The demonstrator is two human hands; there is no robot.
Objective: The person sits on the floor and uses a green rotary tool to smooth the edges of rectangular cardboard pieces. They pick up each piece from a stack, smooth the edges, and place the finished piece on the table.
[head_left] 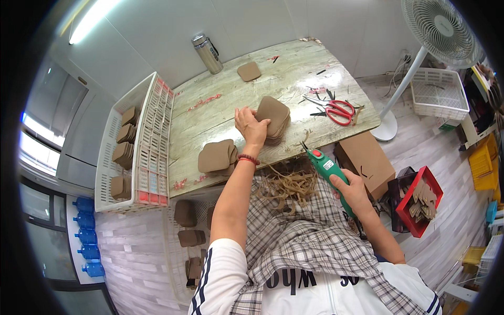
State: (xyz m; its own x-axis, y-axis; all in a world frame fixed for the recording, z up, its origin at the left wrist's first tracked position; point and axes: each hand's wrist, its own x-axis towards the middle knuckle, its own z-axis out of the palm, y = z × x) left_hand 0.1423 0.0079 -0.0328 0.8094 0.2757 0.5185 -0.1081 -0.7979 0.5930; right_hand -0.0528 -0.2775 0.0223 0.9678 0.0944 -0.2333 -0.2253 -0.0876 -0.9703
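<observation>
My left hand (pixel 252 126) is at the left edge of a stack of brown rounded-square pads (pixel 273 116) near the table's front edge, its thumb on the stack and its other fingers curled beside it. In my right hand (pixel 352 191) is a green electric cutter (pixel 328 169) with a red button, fingers wrapped round its body. The cutter's dark tip points up toward the table edge, apart from the stack. A second, lower pile of brown pads (pixel 215 157) lies left of my left forearm. Tangled tan trimmings (pixel 289 188) rest on my checked apron (pixel 310 233).
Red-handled scissors (pixel 340 112), a single pad (pixel 249 71) and a steel flask (pixel 207 53) are on the wooden table (pixel 210 113). A white crate (pixel 155 139) with pads stands left. At right are a cardboard box (pixel 367 160), a red tray (pixel 419 202) and a fan (pixel 441 31).
</observation>
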